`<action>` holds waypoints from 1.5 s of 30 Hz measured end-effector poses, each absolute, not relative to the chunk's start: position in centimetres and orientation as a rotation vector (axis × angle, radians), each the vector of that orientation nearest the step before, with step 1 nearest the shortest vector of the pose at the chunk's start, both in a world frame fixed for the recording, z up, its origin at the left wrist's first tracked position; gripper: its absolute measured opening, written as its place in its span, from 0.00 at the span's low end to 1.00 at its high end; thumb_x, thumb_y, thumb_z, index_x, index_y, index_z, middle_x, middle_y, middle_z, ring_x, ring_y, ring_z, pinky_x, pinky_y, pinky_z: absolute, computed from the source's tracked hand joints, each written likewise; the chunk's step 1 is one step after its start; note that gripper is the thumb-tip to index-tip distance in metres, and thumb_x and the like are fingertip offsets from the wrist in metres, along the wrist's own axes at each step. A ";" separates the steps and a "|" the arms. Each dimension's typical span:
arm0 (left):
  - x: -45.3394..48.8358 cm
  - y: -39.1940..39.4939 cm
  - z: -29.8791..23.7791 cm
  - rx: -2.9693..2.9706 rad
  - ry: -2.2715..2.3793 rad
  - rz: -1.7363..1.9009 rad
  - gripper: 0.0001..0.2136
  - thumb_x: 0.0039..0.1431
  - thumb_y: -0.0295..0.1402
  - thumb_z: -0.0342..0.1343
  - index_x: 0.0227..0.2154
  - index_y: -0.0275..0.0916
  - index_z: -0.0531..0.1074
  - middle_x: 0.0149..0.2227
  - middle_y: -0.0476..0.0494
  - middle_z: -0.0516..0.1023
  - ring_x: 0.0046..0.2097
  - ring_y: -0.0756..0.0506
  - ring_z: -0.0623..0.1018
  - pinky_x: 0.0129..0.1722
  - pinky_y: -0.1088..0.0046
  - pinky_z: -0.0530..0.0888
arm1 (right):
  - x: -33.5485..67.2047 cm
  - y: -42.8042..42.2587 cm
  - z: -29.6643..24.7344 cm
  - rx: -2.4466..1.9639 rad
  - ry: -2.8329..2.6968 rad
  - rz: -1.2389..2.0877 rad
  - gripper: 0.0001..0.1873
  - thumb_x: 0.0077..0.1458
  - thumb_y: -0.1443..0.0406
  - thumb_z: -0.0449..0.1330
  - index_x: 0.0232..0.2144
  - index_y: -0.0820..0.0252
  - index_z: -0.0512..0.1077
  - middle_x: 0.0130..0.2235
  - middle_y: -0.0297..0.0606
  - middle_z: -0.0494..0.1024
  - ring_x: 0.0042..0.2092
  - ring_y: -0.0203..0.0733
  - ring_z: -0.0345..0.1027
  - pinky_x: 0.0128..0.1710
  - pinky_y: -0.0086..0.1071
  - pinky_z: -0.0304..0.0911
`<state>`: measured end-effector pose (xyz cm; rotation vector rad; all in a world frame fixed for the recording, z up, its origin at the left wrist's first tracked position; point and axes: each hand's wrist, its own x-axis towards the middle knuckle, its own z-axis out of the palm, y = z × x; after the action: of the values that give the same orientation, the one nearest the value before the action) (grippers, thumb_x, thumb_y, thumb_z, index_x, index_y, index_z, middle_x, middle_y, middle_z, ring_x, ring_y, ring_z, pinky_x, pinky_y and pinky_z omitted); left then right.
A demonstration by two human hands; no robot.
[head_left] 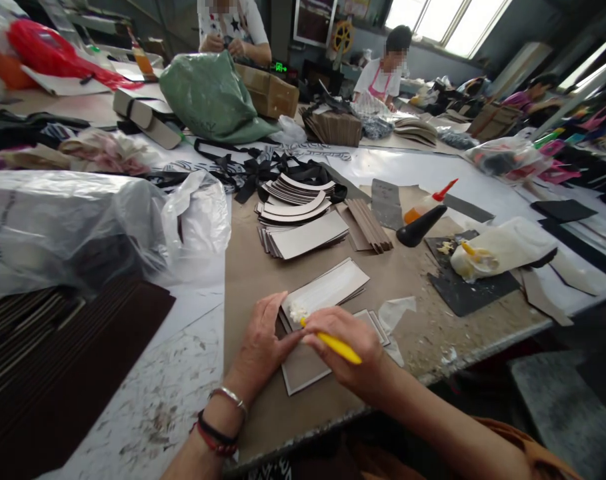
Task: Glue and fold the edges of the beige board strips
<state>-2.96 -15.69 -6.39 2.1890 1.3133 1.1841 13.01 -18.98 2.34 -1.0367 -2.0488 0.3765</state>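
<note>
My right hand (350, 350) is closed around a yellow-handled brush (337, 345) whose whitish bristles rest on the near end of a stack of grey card strips (327, 292). My left hand (263, 343) lies flat on the table beside the stack, fingers stretched out and pressing on the card's left edge. Under both hands lies another flat grey card piece (303, 370).
Stacks of curved and straight card pieces (297, 217) lie further back. A glue bottle with a red tip (427, 203), a black cone (420, 228) and a glue-smeared white bag (503, 250) lie to the right. Clear plastic bags (83, 223) and dark boards (57, 360) lie left. Other people work across the table.
</note>
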 end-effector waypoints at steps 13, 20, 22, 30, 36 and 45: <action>-3.0 -15.7 -6.6 2.121 1.324 1.176 0.35 0.46 0.36 0.64 0.56 0.38 0.53 0.48 0.36 0.70 0.50 0.39 0.72 0.50 0.57 0.70 | 14.4 -16.6 1.4 -1.321 -1.641 0.624 0.08 0.55 0.61 0.58 0.30 0.60 0.71 0.30 0.37 0.73 0.32 0.39 0.69 0.33 0.33 0.66; -2.9 -15.8 -6.5 2.161 1.318 1.165 0.34 0.48 0.36 0.63 0.56 0.37 0.53 0.47 0.36 0.70 0.49 0.39 0.72 0.49 0.57 0.71 | 15.0 -17.5 1.6 -1.382 -1.582 0.520 0.06 0.55 0.62 0.58 0.30 0.59 0.71 0.31 0.37 0.73 0.32 0.39 0.69 0.30 0.32 0.65; -2.9 -15.8 -6.5 2.180 1.321 1.184 0.35 0.47 0.36 0.64 0.55 0.38 0.53 0.46 0.36 0.70 0.49 0.39 0.72 0.48 0.57 0.71 | 14.5 -18.0 1.5 -1.347 -1.628 0.587 0.06 0.56 0.63 0.57 0.30 0.59 0.71 0.30 0.37 0.73 0.32 0.39 0.69 0.30 0.32 0.66; -2.9 -15.8 -6.2 2.237 1.324 1.170 0.31 0.50 0.36 0.62 0.54 0.37 0.55 0.46 0.36 0.70 0.48 0.40 0.72 0.49 0.57 0.71 | 19.8 -16.2 1.7 -1.489 -1.653 0.212 0.05 0.56 0.63 0.58 0.30 0.59 0.70 0.30 0.37 0.73 0.32 0.40 0.69 0.33 0.34 0.66; -3.0 -15.8 -6.3 2.244 1.333 1.185 0.29 0.52 0.38 0.59 0.54 0.37 0.56 0.46 0.36 0.71 0.48 0.40 0.72 0.48 0.58 0.72 | 21.6 -15.8 1.8 -1.339 -2.072 -0.126 0.03 0.58 0.69 0.55 0.34 0.59 0.69 0.33 0.41 0.73 0.36 0.41 0.68 0.37 0.36 0.66; -2.9 -15.8 -6.5 2.257 1.356 1.240 0.28 0.55 0.44 0.54 0.56 0.38 0.55 0.47 0.36 0.71 0.48 0.40 0.72 0.48 0.57 0.72 | 19.2 -17.8 2.5 -1.161 -2.215 0.043 0.06 0.57 0.72 0.55 0.38 0.60 0.68 0.35 0.42 0.72 0.38 0.40 0.68 0.39 0.33 0.68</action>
<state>-2.93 -15.81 -6.49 2.2572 1.3562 1.2397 19.20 -17.80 2.53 -1.1611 -2.2153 0.0428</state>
